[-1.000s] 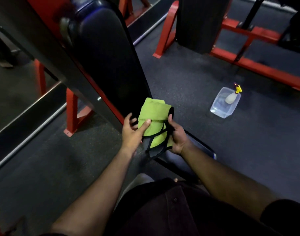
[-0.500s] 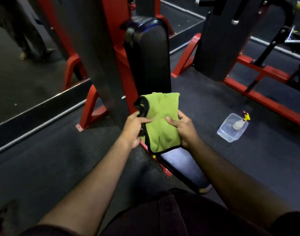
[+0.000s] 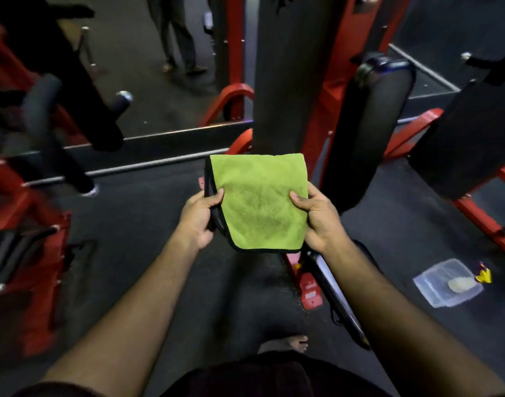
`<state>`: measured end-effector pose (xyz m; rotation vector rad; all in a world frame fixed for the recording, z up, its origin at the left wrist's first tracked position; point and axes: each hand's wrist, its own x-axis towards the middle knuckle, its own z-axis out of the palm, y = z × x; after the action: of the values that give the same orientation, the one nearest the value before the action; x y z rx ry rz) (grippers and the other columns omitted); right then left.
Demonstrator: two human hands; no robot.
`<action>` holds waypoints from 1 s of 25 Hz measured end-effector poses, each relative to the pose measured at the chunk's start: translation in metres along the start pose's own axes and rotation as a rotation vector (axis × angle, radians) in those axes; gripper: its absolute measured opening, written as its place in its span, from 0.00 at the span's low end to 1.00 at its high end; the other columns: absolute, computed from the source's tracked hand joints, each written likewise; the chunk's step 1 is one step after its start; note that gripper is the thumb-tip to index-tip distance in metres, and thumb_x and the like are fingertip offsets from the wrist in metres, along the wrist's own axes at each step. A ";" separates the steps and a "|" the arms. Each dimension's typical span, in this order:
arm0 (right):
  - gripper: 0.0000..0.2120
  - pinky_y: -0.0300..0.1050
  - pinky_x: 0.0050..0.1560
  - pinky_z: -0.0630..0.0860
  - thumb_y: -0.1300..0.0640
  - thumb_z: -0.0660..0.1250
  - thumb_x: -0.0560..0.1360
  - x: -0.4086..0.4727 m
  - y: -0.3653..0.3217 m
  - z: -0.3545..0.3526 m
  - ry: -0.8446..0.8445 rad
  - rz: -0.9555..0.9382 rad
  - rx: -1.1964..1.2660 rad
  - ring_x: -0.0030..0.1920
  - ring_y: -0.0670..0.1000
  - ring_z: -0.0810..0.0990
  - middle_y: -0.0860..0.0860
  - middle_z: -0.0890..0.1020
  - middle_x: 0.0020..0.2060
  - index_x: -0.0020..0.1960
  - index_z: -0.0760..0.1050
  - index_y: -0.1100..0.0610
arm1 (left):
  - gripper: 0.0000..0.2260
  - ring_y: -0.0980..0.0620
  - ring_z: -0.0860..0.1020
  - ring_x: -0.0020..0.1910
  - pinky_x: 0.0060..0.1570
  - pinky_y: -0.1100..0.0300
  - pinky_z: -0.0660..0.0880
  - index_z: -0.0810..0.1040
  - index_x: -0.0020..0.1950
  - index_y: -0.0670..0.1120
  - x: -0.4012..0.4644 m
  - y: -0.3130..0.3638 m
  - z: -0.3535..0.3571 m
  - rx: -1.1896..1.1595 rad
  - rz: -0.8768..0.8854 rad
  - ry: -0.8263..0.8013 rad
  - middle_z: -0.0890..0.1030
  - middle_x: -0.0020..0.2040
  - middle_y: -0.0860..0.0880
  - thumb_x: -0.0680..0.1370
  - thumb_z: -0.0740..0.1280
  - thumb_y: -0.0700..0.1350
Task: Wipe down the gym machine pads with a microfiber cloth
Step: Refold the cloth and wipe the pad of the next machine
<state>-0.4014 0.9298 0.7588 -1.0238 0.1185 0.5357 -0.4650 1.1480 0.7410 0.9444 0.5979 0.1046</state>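
Observation:
A folded green microfiber cloth with a black hem is held flat in front of me. My left hand pinches its left edge and my right hand grips its right edge. The black back pad of the red gym machine stands upright just right of the cloth, apart from it. The machine's seat pad shows as a dark strip below my right forearm, mostly hidden by the arm.
A clear plastic tub holding a spray bottle with a yellow trigger sits on the dark floor at the right. Red machine frames and a black padded bar crowd the left. A person's legs stand at the back.
The view has swung left, so the back pad now lies right of the cloth. Both hands have flattened the cloth into a neat square and hold it by its two sides.

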 end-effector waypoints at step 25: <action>0.20 0.60 0.53 0.82 0.64 0.68 0.72 -0.103 0.152 0.255 -0.934 0.683 -0.417 0.57 0.62 0.83 0.62 0.83 0.58 0.64 0.76 0.64 | 0.34 0.53 0.79 0.62 0.57 0.58 0.78 0.74 0.70 0.45 -0.326 -0.005 -0.188 0.022 0.781 0.926 0.81 0.64 0.49 0.67 0.75 0.27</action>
<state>-0.6022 1.1663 0.8087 -1.0250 -0.5136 1.6636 -0.8366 1.1722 0.7969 1.0876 1.0365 1.2867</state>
